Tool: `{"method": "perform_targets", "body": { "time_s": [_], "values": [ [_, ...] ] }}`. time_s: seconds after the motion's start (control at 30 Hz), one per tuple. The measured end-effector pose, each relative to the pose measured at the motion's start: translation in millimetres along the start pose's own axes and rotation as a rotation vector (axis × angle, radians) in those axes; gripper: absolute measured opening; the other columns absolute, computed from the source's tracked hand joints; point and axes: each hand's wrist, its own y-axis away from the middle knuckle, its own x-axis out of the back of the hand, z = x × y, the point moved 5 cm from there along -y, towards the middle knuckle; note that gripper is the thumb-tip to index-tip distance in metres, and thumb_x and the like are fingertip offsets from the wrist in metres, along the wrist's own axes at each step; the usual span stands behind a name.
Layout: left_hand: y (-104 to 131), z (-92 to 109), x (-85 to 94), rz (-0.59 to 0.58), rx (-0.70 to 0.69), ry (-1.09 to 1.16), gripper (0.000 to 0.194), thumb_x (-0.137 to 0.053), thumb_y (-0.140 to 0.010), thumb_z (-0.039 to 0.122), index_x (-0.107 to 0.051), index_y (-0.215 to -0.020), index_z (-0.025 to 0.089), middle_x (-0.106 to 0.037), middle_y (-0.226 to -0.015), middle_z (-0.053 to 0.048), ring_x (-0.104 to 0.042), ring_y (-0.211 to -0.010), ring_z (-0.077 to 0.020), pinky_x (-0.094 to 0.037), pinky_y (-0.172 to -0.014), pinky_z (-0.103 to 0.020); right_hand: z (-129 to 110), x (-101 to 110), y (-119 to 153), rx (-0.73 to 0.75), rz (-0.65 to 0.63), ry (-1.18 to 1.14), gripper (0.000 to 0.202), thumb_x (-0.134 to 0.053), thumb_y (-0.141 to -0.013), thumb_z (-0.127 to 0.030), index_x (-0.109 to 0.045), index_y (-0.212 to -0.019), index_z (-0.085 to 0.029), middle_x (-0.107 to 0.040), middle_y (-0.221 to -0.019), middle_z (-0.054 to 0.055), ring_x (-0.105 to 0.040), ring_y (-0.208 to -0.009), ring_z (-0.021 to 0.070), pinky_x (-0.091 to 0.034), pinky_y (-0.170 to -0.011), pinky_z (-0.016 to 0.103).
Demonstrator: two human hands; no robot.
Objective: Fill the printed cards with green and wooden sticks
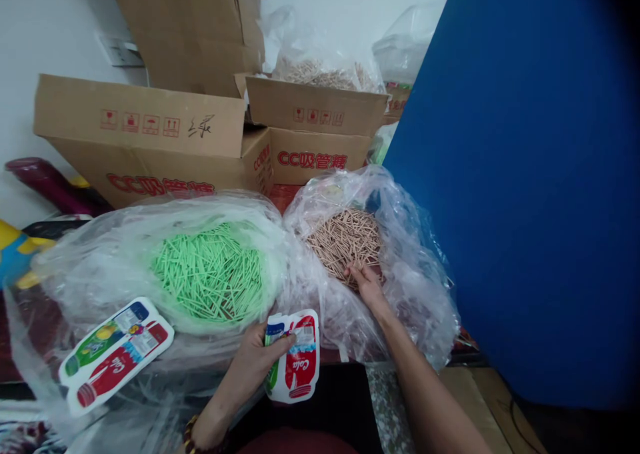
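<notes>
My left hand [263, 354] is closed around the edge of a bottle-shaped candy pouch [301, 364] with a red "Cola" panel and a green-and-blue one, held near the table's front edge. My right hand [367, 284] reaches into a clear plastic bag [415, 294] of thin brown candy sticks [345, 237]. Its fingers are drawn together on the sticks; how many they grip is hidden. Left of it, another clear bag [115, 241] lies spread around a heap of bright green candy sticks [205, 274]. A second pouch [117, 354] rests on that bag's front left.
Open cardboard boxes [150, 141] with red print stand behind the bags. More brown sticks in plastic [320, 74] sit at the back. A large blue panel [515, 194] borders the right side. A dark red cylindrical thing [47, 181] lies at far left.
</notes>
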Motion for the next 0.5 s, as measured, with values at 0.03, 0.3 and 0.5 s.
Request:
{"method": "perform_targets", "body": {
  "time_s": [0.03, 0.3, 0.5],
  "values": [
    [0, 1, -0.4, -0.009, -0.009, -0.006, 0.024, -0.073, -0.068, 0.035, -0.065, -0.069, 0.012, -0.069, -0.064, -0.003, -0.061, -0.057, -0.0167, -0.046, -0.057, -0.024, -2, 0, 1, 0.0, 0.006, 0.002, 0.029, -0.06, -0.077, -0.049, -0.063, -0.088, -0.022, -0.066, -0.077, 0.001, -0.057, -0.078, 0.0194, -0.04, -0.084, 0.034],
    [-1, 4, -1.4, -0.051, -0.045, -0.018, 0.023, -0.07, -0.073, 0.034, -0.068, -0.074, 0.012, -0.071, -0.068, -0.004, -0.063, -0.059, -0.0178, -0.047, -0.059, -0.025, -22, 8, 0, -0.007, 0.054, -0.037, 0.027, -0.057, -0.079, -0.048, -0.064, -0.087, -0.023, -0.07, -0.086, 0.002, -0.06, -0.083, 0.0213, -0.043, -0.084, 0.036],
    [-10, 9, -5.7, -0.064, -0.054, 0.005, 0.021, -0.07, -0.074, 0.032, -0.069, -0.076, 0.011, -0.072, -0.071, -0.005, -0.063, -0.062, -0.0178, -0.047, -0.062, -0.025, -32, 11, -4, -0.027, 0.112, -0.187, 0.03, -0.058, -0.077, -0.049, -0.059, -0.096, -0.025, -0.069, -0.077, 0.0, -0.063, -0.074, 0.022, -0.046, -0.075, 0.036]
  ]
}}
